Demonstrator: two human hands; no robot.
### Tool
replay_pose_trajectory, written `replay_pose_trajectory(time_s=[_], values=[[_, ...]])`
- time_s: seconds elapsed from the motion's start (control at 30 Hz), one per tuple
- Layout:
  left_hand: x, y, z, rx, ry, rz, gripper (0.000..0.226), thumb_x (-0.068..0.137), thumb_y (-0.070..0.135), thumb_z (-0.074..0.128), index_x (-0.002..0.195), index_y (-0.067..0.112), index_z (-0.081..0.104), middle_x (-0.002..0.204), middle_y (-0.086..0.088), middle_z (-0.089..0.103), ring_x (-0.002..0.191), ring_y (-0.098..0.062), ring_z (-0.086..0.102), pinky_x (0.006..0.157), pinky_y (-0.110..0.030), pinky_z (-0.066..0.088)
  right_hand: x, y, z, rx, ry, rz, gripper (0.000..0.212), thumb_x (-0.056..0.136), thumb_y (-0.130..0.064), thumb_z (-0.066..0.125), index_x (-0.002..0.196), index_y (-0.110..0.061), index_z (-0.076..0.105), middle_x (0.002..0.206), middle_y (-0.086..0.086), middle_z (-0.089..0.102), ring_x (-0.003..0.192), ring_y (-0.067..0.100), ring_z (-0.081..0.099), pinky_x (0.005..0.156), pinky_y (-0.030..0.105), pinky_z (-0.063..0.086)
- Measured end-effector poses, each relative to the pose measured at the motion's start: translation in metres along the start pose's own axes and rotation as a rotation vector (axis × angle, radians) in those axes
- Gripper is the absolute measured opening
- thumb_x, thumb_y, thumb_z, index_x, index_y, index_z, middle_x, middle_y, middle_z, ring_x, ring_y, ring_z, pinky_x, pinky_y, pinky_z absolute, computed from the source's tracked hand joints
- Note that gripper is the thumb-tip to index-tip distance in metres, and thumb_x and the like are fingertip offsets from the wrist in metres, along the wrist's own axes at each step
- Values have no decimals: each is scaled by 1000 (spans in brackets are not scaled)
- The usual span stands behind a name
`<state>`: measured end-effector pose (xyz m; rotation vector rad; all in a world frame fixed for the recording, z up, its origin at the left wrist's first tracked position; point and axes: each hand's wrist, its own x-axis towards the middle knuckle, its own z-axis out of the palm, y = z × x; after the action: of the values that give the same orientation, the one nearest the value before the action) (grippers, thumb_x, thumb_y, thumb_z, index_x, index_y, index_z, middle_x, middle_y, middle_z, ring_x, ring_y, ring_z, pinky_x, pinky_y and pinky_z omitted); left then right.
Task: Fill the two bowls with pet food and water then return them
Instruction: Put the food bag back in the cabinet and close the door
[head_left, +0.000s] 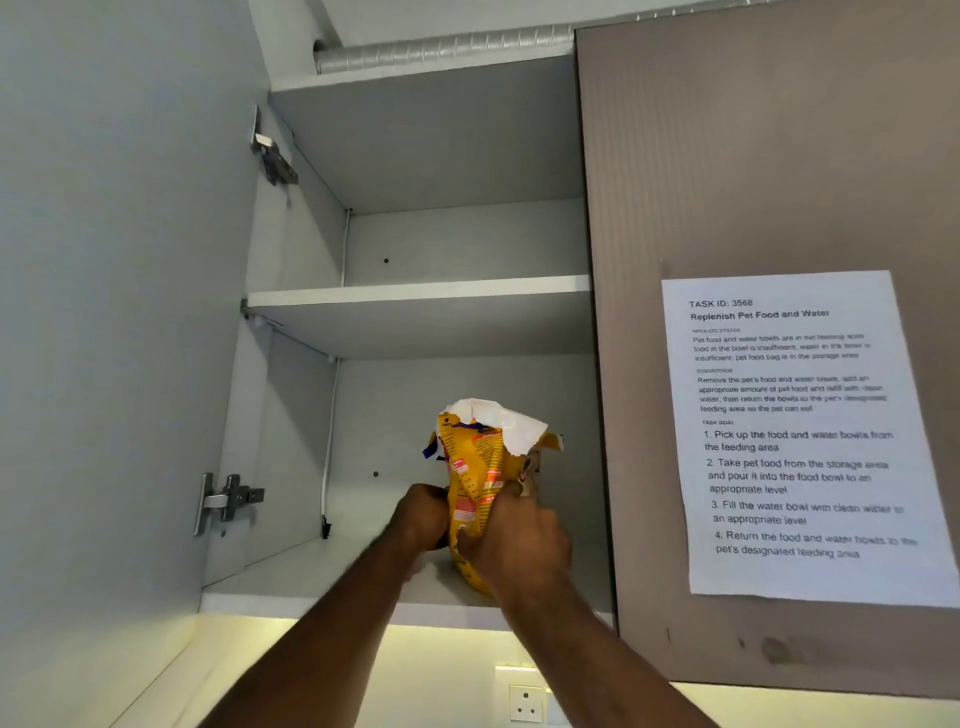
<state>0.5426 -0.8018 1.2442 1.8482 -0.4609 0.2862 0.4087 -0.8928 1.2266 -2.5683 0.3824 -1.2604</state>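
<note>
A yellow pet food bag (480, 467) with a torn white top stands upright on the bottom shelf (311, 577) of an open wall cabinet. My left hand (422, 514) grips the bag's left side, fingers curled round it. My right hand (519, 540) grips its right front, covering the lower part of the bag. Both arms reach up from below. No bowls are in view.
The cabinet door (104, 364) stands open on the left, with hinges (228, 501) on its inner edge. The closed brown door (779, 182) on the right carries a taped task sheet (800, 436). A middle shelf (415, 296) sits above. A wall socket (525, 701) is below.
</note>
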Motion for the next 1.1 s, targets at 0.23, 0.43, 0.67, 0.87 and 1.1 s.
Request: replay_pose_trajectory(time_s=[0.23,0.43,0.67,0.87,1.1], values=[[6,-2,1,34,-14,-45,18,99,8,59,106,-3,71,113,-28,72,101,-39,74,86,-46,64,9,-2,12,-62,-12,30,56,96,-57,59,134,-15,52,120,6,70,107,27,71,85,37,58],[-28,-1,-10,49,-23,-22,23,102,9,53,117,-4,64,128,-36,62,114,-50,64,87,-47,56,-14,-1,2,-36,-46,52,78,91,-68,57,144,-14,40,125,8,69,112,32,70,88,38,56],[-118,10,-33,82,150,179,62,104,42,54,157,13,38,160,-12,45,145,-32,47,116,-42,39,-87,-8,-36,93,112,-53,74,96,-66,49,152,-22,32,142,2,61,116,26,69,92,36,59],[-222,-3,-51,66,306,374,53,102,22,61,150,4,47,155,-12,50,144,-27,47,113,-24,32,-146,-42,-82,170,221,-133,72,93,-67,53,147,-19,43,128,5,69,105,33,72,77,38,59],[-313,-44,-71,-39,442,124,55,100,32,65,146,6,52,152,-10,55,143,-24,49,118,-33,36,-201,-91,-134,271,262,-252,70,93,-64,58,145,-19,49,129,4,71,109,32,71,75,37,57]])
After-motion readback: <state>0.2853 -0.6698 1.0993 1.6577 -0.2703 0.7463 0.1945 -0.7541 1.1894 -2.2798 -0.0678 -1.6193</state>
